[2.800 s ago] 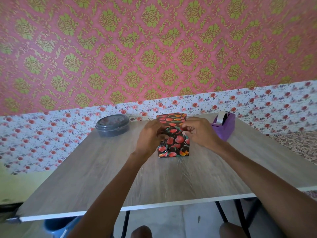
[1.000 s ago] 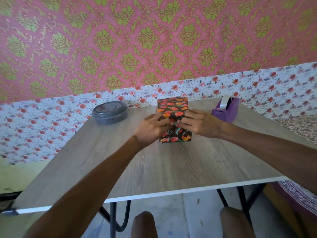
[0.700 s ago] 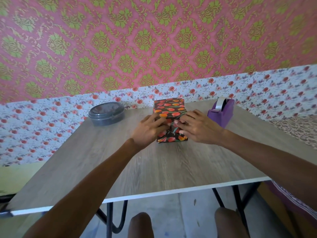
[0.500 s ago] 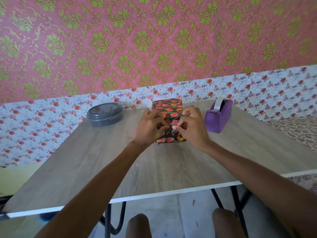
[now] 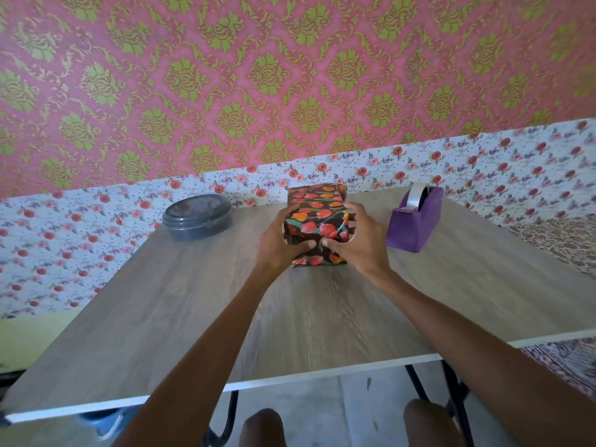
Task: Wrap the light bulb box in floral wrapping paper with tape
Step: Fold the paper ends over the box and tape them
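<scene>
A: Entry, read left to right. Left of the grip?
B: Grey lidded tub on the table, well apart from the left hand.
A: The grip itself?
B: The light bulb box stands on the tabletop between both hands, covered in dark floral paper with a tulip print. Left hand is curled round its left side, thumb across the near face. Right hand mirrors it: fingers wrapped round the right side, thumb tip close to the left thumb.
A: Right of the grip?
B: Purple tape dispenser, near the right hand, not touching. Any label is too small to tell.
</scene>
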The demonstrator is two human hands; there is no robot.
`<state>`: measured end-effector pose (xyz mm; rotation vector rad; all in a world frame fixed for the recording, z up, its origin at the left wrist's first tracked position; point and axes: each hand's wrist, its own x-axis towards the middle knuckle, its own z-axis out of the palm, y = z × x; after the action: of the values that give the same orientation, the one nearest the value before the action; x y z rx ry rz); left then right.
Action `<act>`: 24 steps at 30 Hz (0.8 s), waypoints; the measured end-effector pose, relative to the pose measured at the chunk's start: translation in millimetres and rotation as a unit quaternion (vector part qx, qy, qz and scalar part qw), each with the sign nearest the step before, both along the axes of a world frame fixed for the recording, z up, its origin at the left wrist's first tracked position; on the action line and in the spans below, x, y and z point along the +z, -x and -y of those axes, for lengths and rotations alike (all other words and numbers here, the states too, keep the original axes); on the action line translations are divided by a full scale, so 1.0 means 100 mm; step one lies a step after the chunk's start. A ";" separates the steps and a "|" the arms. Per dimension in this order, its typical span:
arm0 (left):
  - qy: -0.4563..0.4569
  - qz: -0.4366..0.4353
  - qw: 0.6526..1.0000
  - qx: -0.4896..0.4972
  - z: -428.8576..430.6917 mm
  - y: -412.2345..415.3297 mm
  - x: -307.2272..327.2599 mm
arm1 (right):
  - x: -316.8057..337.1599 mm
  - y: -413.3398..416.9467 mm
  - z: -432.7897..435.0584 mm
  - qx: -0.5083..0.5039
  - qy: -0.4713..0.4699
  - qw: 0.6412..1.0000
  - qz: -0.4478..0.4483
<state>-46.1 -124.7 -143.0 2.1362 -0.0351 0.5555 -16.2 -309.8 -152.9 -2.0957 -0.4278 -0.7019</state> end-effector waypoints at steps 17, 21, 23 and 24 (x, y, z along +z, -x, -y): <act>-0.050 0.069 0.996 0.028 0.71 -0.09 -0.01 | 0.26 -0.08 0.85 0.086 -0.033 0.989 -0.114; -0.079 0.051 0.994 0.054 0.76 -0.14 0.00 | 0.47 -0.36 1.26 -0.201 -0.048 0.974 -0.095; -0.081 0.048 0.994 0.056 0.79 -0.15 0.00 | 0.55 -0.48 1.35 -0.237 -0.069 0.938 -0.243; -0.079 0.048 0.994 0.055 0.80 -0.15 0.00 | 0.56 -0.54 1.35 -0.187 -0.124 0.918 -0.326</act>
<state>-31.6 -204.3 -143.0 2.2737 -0.0161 0.7405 37.4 -445.1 -96.5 -2.0327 0.4224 -0.2075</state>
